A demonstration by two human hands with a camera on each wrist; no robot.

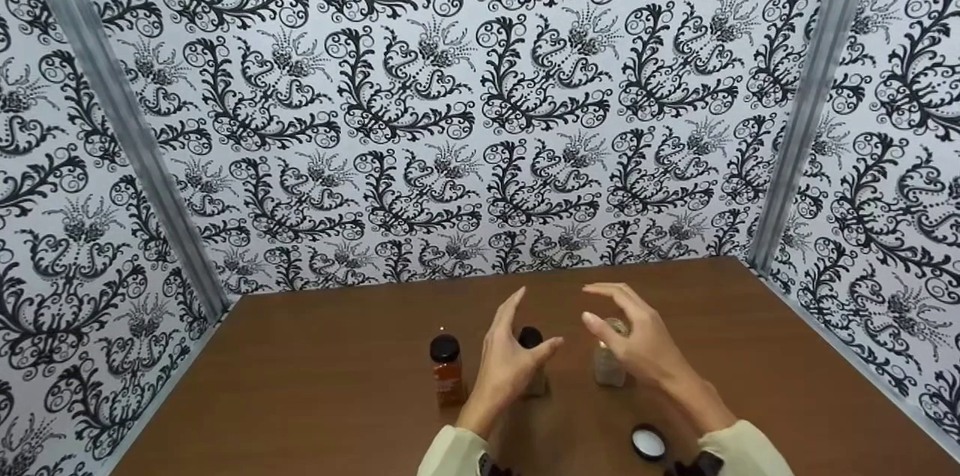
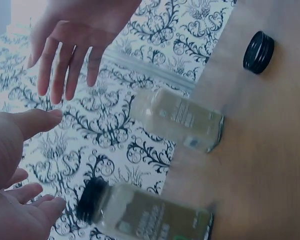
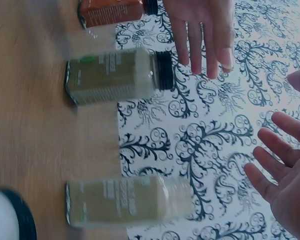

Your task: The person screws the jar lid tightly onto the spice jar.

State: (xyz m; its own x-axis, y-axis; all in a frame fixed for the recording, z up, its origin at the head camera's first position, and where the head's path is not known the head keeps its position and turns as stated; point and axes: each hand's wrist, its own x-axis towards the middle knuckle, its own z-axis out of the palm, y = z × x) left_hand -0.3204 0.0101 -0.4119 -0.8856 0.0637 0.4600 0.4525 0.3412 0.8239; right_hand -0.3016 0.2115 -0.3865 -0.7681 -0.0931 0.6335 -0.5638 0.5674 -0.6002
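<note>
Our left hand [image 1: 508, 363] and right hand [image 1: 646, 341] hung spread, holding nothing. We judged the open jar [image 1: 610, 372], lid [image 1: 648, 444] at its five o'clock, might spill if knocked.

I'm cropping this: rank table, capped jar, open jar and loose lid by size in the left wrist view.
Table
Capped jar and open jar: unranked; the capped one looks larger, perhaps only through nearness
Loose lid

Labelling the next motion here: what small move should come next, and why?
Probably bring the right hand down and pinch the loose black lid. That hand holds nothing, the lid lies on the table, and the rightmost jar stands uncapped, while the middle jar and orange-red jar have their caps on.
</note>
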